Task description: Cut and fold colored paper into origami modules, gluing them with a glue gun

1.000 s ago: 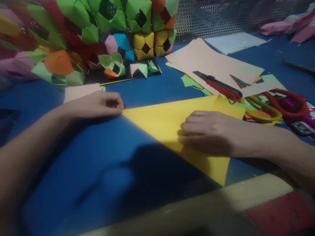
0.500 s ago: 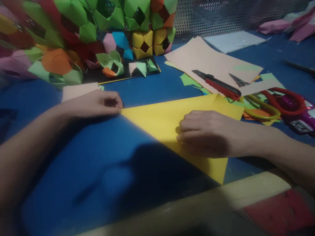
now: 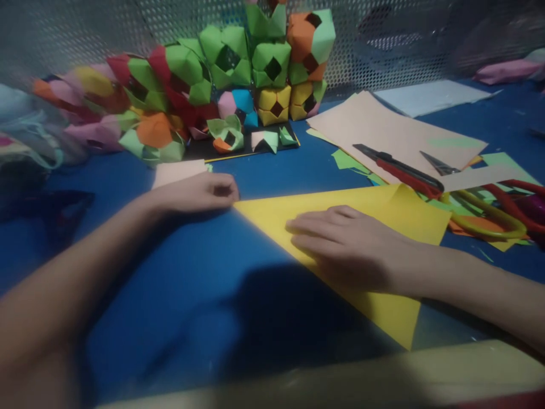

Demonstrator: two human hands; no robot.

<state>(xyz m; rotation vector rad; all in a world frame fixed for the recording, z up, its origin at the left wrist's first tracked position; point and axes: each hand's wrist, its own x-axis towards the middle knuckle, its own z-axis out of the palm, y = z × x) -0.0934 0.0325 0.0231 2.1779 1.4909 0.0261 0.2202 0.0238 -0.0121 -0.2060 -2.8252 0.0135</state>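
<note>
A folded sheet of yellow paper [image 3: 383, 213] lies on the blue tabletop, its narrow corner pointing left. My left hand [image 3: 208, 192] has its fingers curled, thumb and forefinger pinching that left corner. Across the middle of the sheet lies my right hand [image 3: 336, 241], palm down, with its fingers stretched out toward the left along the slanting near edge. The palm and part of the paper beneath it are hidden.
Folded paper cubes [image 3: 272, 68] are stacked along a perforated metal screen at the back. On the right lie pale pink sheets [image 3: 383, 122], a red box cutter [image 3: 409, 173], scissors with yellow and red handles [image 3: 489, 227], and green paper scraps [image 3: 347, 160]. A small pale paper stack [image 3: 179, 170] sits behind my left hand.
My right hand has slid left over the yellow paper, and its fingers have straightened from a curl. My left hand still pinches the corner. The whole view has shifted left and up.
</note>
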